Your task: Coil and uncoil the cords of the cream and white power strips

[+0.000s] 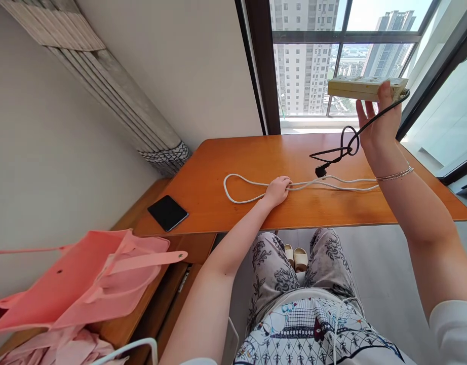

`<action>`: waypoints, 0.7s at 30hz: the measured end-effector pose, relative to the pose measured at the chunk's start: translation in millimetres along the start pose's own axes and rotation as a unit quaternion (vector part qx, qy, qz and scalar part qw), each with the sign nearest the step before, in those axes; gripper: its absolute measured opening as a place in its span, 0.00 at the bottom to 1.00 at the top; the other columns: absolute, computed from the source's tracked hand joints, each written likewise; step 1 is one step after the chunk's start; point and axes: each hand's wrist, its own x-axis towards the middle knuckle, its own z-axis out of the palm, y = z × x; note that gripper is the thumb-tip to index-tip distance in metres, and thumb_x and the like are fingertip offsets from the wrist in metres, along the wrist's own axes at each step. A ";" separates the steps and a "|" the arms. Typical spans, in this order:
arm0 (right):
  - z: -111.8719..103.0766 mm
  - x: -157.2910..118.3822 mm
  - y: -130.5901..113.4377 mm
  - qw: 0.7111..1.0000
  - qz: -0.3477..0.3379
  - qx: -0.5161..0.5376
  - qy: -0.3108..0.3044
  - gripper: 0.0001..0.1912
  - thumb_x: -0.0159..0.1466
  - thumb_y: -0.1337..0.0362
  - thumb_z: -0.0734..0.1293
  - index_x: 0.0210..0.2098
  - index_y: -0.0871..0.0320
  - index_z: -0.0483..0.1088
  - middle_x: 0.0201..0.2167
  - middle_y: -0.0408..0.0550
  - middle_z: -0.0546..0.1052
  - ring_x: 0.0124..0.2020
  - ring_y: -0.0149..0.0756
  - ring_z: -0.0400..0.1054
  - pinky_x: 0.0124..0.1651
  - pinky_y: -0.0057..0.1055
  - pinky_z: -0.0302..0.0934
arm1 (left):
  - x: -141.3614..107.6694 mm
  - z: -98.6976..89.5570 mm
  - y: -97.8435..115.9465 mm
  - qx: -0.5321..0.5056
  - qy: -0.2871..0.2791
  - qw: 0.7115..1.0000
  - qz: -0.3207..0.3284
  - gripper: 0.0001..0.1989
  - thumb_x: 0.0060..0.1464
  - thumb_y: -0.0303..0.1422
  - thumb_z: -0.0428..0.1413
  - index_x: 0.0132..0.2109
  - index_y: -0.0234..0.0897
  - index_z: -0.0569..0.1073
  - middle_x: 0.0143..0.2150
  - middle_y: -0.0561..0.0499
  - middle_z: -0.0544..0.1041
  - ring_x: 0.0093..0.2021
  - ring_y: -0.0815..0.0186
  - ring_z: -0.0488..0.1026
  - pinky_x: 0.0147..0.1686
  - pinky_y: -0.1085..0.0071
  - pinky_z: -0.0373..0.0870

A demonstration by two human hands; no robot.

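Note:
A looped white cable (241, 202) lies along the wooden table (203, 172), and my left hand (277, 191) rests on it with the fingers closed around its strands. Raised in front of the window, my right hand (381, 119) holds a pale power strip (355, 88) from below, thumb on its near side. From the strip's right end a black cord (383, 111) hangs down in a loose tangle. Its black plug (321, 170) hangs at or just above the table, close to the white cable.
A black tablet (167, 213) lies at the table's left end. Beyond it, at the lower left, a pink bag (92, 284) stands over wooden drawers (176, 289). A grey curtain (127, 106) hangs at the left wall. The window (305, 76) is behind the table.

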 end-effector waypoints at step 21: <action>23.9 21.2 83.2 0.964 0.061 0.053 0.254 0.18 0.69 0.46 0.64 0.52 0.48 0.64 0.61 0.50 0.66 0.65 0.39 0.66 0.57 0.44 0.74 | -9.0 -11.0 5.3 -0.047 -0.022 0.997 0.064 0.31 0.61 0.38 0.57 0.69 0.36 0.68 0.68 0.42 0.73 0.67 0.53 0.70 0.68 0.55 0.65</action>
